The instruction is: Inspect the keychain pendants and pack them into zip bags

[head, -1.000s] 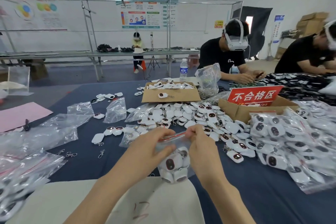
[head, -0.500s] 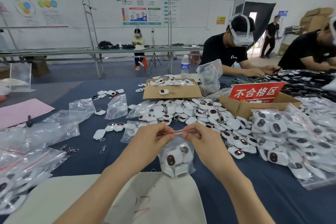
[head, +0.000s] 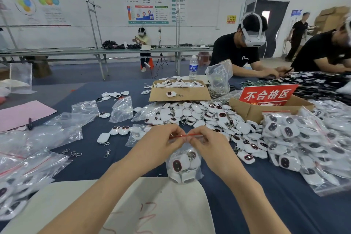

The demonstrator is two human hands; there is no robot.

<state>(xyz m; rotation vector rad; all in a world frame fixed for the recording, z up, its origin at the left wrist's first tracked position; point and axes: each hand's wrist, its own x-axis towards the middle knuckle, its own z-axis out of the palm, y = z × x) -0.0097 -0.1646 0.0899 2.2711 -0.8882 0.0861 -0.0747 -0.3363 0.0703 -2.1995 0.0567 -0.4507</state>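
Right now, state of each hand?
Left hand: pinching the zip bag at its red seal.
Right hand: pinching the same seal.

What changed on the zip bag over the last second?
The red seal strip of the clear plastic zip bag holding white pendants, slightly bowed before, is now pulled flat and straight. The left hand and right hand kept pinching it; their fingers have closed in until they nearly touch. Nothing let go. Bag position, loose white pendant pile and packed bags unchanged.
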